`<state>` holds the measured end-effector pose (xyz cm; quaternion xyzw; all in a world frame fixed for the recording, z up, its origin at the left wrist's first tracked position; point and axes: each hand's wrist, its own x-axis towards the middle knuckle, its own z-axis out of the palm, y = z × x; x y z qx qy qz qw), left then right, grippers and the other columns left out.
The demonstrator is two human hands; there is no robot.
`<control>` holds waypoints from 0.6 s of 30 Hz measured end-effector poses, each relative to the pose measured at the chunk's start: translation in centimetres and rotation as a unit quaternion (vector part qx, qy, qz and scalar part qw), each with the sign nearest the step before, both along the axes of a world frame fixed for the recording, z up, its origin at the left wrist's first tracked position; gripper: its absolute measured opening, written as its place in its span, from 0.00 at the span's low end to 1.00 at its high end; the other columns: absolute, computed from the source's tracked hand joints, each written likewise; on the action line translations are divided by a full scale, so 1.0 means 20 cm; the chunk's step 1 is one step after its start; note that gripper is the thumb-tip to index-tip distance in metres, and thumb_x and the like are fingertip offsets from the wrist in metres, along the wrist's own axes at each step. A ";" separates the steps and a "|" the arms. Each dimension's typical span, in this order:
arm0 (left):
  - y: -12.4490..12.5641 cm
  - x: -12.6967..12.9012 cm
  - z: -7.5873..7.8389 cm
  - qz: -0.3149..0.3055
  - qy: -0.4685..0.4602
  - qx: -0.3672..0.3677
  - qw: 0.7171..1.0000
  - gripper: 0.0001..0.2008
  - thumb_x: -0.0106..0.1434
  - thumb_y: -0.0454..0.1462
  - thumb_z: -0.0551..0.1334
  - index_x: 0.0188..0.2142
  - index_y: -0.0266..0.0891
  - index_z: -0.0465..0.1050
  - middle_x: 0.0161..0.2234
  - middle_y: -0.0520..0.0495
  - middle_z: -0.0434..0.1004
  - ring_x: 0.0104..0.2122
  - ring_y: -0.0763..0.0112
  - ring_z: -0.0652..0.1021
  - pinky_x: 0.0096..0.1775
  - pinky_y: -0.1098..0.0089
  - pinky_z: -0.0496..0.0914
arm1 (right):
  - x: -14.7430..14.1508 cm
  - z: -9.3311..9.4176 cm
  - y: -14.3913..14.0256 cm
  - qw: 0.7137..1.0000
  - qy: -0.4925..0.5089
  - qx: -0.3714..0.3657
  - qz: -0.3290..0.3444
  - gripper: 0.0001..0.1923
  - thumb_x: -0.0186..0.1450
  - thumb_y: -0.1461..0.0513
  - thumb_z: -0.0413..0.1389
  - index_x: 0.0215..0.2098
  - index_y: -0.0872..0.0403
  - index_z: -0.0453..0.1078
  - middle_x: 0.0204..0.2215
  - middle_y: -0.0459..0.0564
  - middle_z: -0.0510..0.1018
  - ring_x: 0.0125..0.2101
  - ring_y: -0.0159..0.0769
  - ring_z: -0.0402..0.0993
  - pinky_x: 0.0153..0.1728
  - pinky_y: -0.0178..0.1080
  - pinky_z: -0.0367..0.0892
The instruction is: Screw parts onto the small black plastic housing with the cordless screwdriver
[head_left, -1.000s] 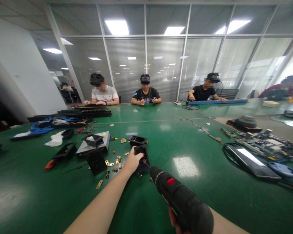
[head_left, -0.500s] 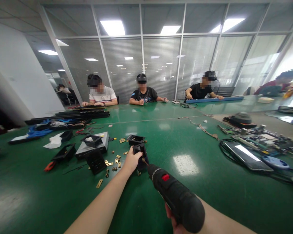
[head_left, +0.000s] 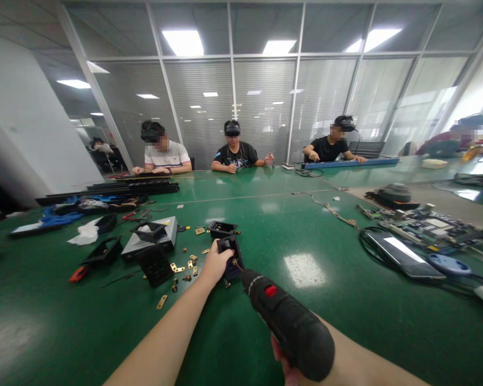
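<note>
- Left hand reaches forward over the green table, fingers closed around a small black housing and holding it tipped up on the tabletop.
- Right hand sits at the bottom edge, mostly hidden behind a black electric screwdriver; it is wrapped around the tool's butt end.
- The screwdriver points toward 11 o'clock; its bit meets the housing on the side facing the tool. A red switch shows on top of the barrel.
- At 12 o'clock from the held housing, just beside it, a second black housing lies flat.
- At 9 o'clock from the left hand, small brass plates lie scattered on the table.
- Further toward 9–10 o'clock: a grey box with a black tray resting on it.
- At 3 o'clock, well apart: a circuit board and a dark tablet among cables.
- Three people sit along the far side of the table.
</note>
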<state>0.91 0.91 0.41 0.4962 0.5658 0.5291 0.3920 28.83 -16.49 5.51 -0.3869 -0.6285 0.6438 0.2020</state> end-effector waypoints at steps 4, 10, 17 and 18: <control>0.00 0.00 0.00 0.005 0.005 0.001 1.000 0.19 0.51 0.44 0.70 0.42 0.42 0.75 0.38 0.46 0.82 0.41 0.54 0.82 0.50 0.53 0.77 | -0.01 0.02 -0.01 1.000 0.011 0.006 0.008 0.24 0.50 0.59 0.80 0.35 0.53 0.73 0.25 0.40 0.74 0.28 0.31 0.68 0.29 0.34 0.63; -0.01 0.00 0.03 0.008 0.014 -0.003 1.000 0.19 0.51 0.44 0.69 0.42 0.42 0.76 0.38 0.46 0.83 0.40 0.54 0.82 0.50 0.53 0.77 | -0.01 0.03 0.00 0.999 0.047 0.000 0.010 0.27 0.47 0.57 0.82 0.35 0.54 0.73 0.26 0.41 0.78 0.27 0.31 0.72 0.27 0.34 0.62; 0.00 0.00 0.02 0.003 -0.003 -0.003 1.000 0.19 0.51 0.44 0.70 0.43 0.42 0.77 0.37 0.46 0.84 0.40 0.52 0.83 0.49 0.53 0.78 | 0.02 0.02 0.02 0.998 0.051 -0.013 0.035 0.27 0.50 0.54 0.83 0.36 0.54 0.75 0.27 0.41 0.78 0.28 0.31 0.72 0.28 0.34 0.62; 0.00 0.00 0.01 0.003 -0.007 -0.003 1.000 0.20 0.51 0.44 0.71 0.43 0.42 0.77 0.37 0.46 0.84 0.40 0.52 0.84 0.49 0.53 0.78 | 0.02 0.02 0.02 0.998 0.056 -0.016 0.037 0.27 0.50 0.54 0.83 0.37 0.54 0.75 0.27 0.41 0.78 0.28 0.31 0.72 0.28 0.34 0.63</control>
